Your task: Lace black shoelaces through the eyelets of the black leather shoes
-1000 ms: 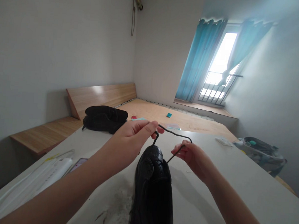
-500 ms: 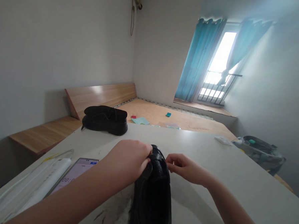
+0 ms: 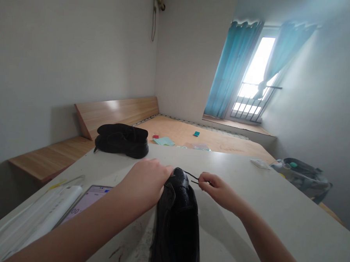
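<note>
A black shoe [image 3: 185, 217] rests on the white table, its opening toward me and its tongue at the far end. My left hand [image 3: 150, 180] is closed at the shoe's upper left side; its fingertips are partly hidden, so what they pinch cannot be made out. To the right of the shoe, my right hand [image 3: 211, 184] pinches a thin black lace [image 3: 191, 174], which runs from the top of the shoe to its fingers. Another black shoe [image 3: 123, 141] lies at the table's far left, touched by neither hand.
On the left of the white table [image 3: 237, 169] lie a phone [image 3: 85, 199] and a white power strip [image 3: 51, 214]. A small clear packet [image 3: 260, 163] is near the far right edge. Beyond stand a wooden bed [image 3: 175, 125] and a bag [image 3: 304, 179].
My right hand has moved slightly right, away from the shoe, and the lace now shows stretched to it. My left hand has shifted a little left.
</note>
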`<state>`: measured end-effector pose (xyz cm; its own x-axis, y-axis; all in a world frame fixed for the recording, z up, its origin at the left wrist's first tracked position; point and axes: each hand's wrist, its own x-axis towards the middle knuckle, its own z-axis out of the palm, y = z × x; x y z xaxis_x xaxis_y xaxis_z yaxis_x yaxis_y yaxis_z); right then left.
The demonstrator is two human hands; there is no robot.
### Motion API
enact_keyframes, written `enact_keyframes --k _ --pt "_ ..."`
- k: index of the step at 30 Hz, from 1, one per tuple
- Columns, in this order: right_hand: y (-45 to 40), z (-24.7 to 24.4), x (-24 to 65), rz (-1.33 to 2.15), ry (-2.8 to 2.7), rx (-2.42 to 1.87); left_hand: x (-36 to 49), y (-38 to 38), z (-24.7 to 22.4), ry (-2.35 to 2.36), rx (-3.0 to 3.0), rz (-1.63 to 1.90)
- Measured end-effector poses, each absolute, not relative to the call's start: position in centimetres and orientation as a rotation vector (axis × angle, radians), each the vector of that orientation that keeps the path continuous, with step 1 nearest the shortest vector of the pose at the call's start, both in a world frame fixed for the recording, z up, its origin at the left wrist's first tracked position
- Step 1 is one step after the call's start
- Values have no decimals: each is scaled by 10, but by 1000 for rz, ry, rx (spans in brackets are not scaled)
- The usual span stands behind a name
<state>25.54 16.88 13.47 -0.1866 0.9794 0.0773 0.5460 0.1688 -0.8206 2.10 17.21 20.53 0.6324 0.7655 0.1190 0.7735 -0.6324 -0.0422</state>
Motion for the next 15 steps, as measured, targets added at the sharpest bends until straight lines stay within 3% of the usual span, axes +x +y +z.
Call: enact_keyframes --k 9,15 --pt "159 146 244 1021 -1536 -1314 17 180 214 -1390 -2654 -461" --pt "148 146 228 1155 -1439 -1134 26 161 218 -1341 -3103 -815"
